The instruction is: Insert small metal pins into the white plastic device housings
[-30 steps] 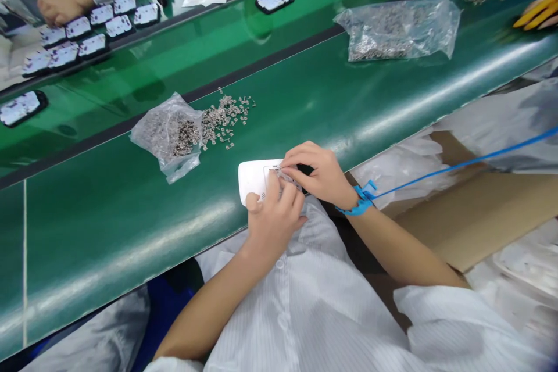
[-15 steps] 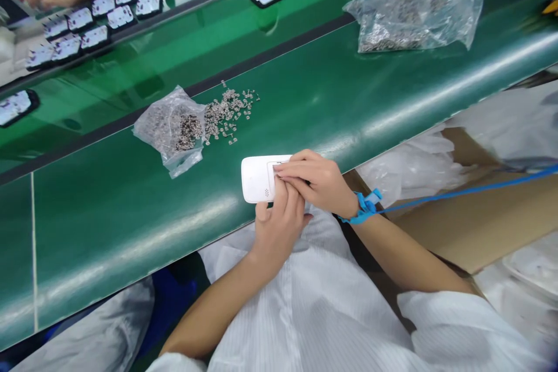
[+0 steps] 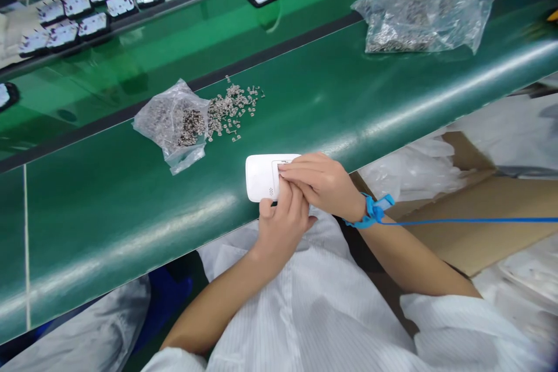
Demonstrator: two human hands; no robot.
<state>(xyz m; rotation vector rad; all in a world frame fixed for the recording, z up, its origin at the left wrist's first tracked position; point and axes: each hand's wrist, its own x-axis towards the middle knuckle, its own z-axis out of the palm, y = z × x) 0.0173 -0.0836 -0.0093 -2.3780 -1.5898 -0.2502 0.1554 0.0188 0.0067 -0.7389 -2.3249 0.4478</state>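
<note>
**Little white plastic shell, both hands on it at the near edge**

Standing by the line here. The small white rounded-rectangle plastic casing (image 3: 261,177) sits flat on the green conveyor belt (image 3: 349,104), right at its near edge, in front of the worker in the white striped smock. The left hand (image 3: 283,221) pinches it from the near side, thumb on the near rim and fingers curled over the top. The right hand (image 3: 325,183), with a blue anti-static wrist strap (image 3: 370,212), lies fingers-flat across the recessed panel, pressing down rather than gripping.

My read: that shell looks light, stiff and a bit slick, so it would skate on the glossy belt unless pinned. Holding it by the long edges seems the safe bet, since the thin panel area is probably the part to be gentle with.

Farther up the belt, well apart, is an open clear plastic bag (image 3: 174,122) with tiny silver metal parts (image 3: 233,106) spilled beside it.
</note>
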